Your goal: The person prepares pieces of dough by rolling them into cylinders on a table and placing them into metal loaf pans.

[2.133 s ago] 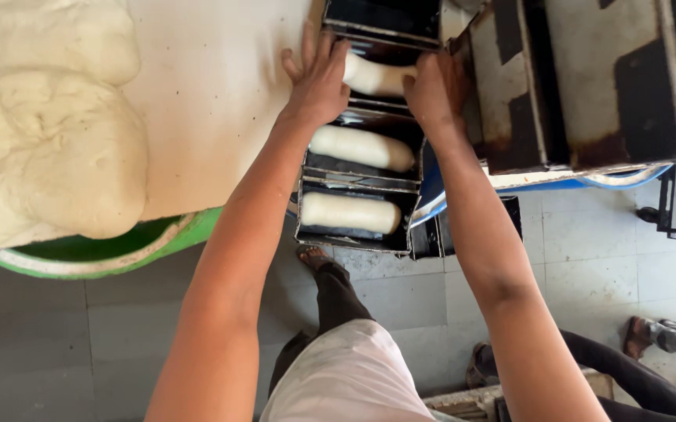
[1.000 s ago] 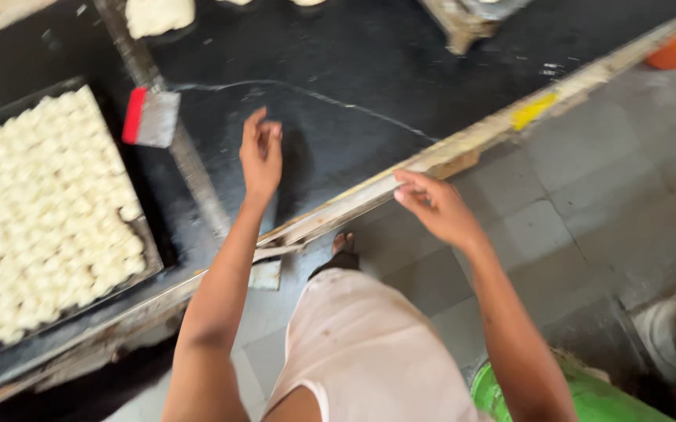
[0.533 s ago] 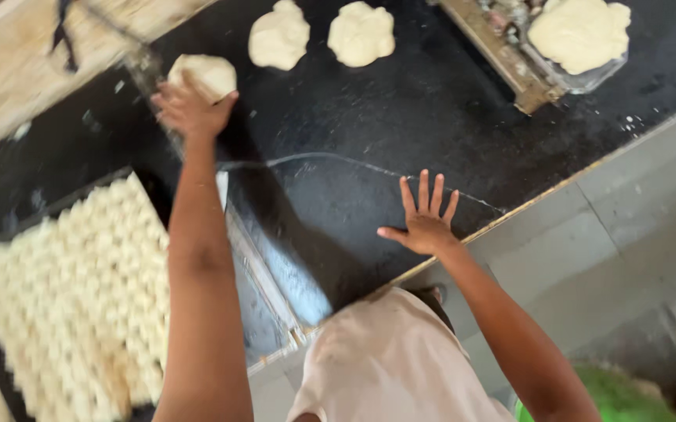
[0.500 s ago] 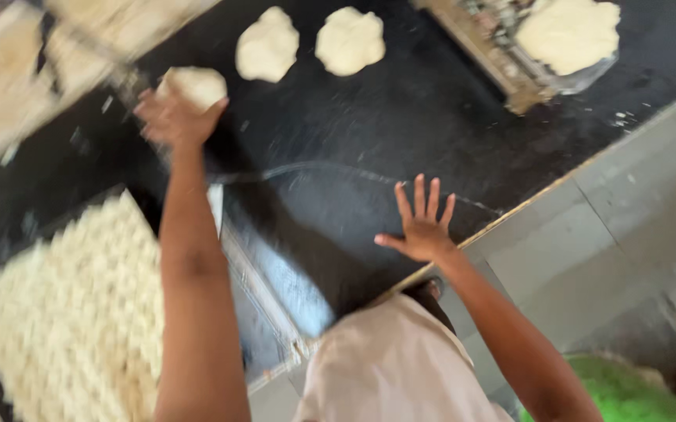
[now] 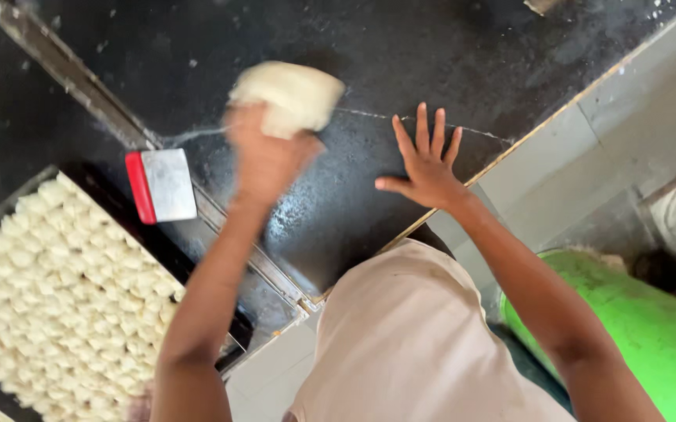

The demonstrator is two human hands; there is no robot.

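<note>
Pulled back from the far edge, the left hand now grips the dough lump above the black desk; beside it, the right hand rests splayed, holding nothing.

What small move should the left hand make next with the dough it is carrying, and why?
Probably lower the dough piece onto the bare black counter ahead of the body. The left hand grips it in the air, blurred with motion, while the right hand lies flat and spread on the counter as if bracing.
</note>
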